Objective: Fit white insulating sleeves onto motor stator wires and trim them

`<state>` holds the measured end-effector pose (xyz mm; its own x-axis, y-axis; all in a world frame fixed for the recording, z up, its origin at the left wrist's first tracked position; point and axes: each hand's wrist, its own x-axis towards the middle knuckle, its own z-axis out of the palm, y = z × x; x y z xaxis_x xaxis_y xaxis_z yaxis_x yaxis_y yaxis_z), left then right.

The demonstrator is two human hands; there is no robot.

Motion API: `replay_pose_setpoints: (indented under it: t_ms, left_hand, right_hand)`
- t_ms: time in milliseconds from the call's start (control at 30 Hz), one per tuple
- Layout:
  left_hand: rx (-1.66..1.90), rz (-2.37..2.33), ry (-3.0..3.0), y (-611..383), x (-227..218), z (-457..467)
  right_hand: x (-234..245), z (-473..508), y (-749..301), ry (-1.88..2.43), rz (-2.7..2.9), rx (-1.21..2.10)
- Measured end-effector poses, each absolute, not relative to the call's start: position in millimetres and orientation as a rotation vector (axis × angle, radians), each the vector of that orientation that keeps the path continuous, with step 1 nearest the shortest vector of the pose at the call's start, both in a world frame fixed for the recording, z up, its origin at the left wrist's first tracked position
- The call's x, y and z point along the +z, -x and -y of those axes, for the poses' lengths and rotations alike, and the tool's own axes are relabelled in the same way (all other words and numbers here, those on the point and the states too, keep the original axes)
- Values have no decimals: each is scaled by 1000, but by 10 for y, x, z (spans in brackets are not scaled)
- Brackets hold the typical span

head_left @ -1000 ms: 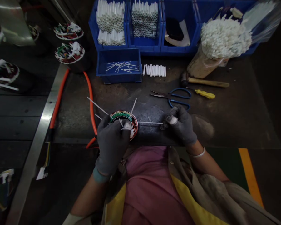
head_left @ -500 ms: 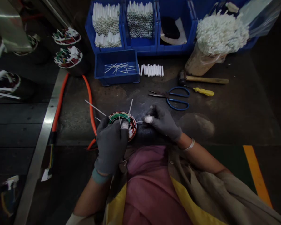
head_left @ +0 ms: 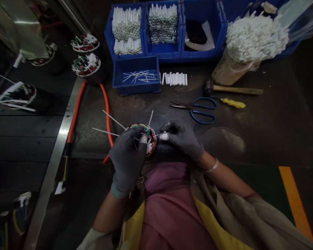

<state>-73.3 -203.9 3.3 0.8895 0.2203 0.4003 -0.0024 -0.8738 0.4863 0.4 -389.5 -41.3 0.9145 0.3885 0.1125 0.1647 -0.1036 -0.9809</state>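
Observation:
A round stator-like part (head_left: 153,146) with red, green and white wires around its rim sits on the bench near its front edge. Thin white strips (head_left: 114,119) stick out from it to the left and upward. Over its left side lies my left hand (head_left: 127,152) in a grey glove, fingers bent and closed at the windings. What they pinch is hidden. My right hand (head_left: 182,139), also gloved, with white wrap on the thumb, is just right of the rim. Its thumb and finger pinch the end of a short white strip (head_left: 157,134) coming from the part.
Blue scissors (head_left: 203,110), a yellow-handled tool (head_left: 233,103) and a hammer (head_left: 237,90) lie behind my right hand. A blue tray (head_left: 135,88) holds thin strips, beside short white tubes (head_left: 174,79). Similar wired parts (head_left: 86,67) and an orange hose (head_left: 107,111) are at left.
The view has shifted slightly, moving the scene rightward. My right hand has come closer to the round part. My left fingers reach further over it, and a longer strip now shows at left.

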Motion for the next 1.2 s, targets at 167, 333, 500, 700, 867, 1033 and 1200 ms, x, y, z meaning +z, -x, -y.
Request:
replay_pose_setpoints:
  t_ms: [167,333,500,700,867,1033,1200]
  left_hand:
    - [576,-92,-2592,739,9,2078]
    - [596,74,-2611,726,0,2051]
    - [615,77,-2608,742,7,2037]
    - [606,139,-2582,744,26,2032]
    - [548,197,-2583,734,37,2031]
    - [457,282,-2517,713,68,2004]
    - [504,302,-2592,649,80,2078]
  right_hand:
    - [-343,3872,5,1706,502,199]
    - [-265,3869,43,1876,621,37]
    - [-272,3875,62,1941,625,-25]
    - [-240,3880,26,1972,678,-53]
    - [-224,3854,-6,2058,848,12]
    - [-151,3901,21,2077,1028,26]
    - [56,4008,140,2253,1129,-109]
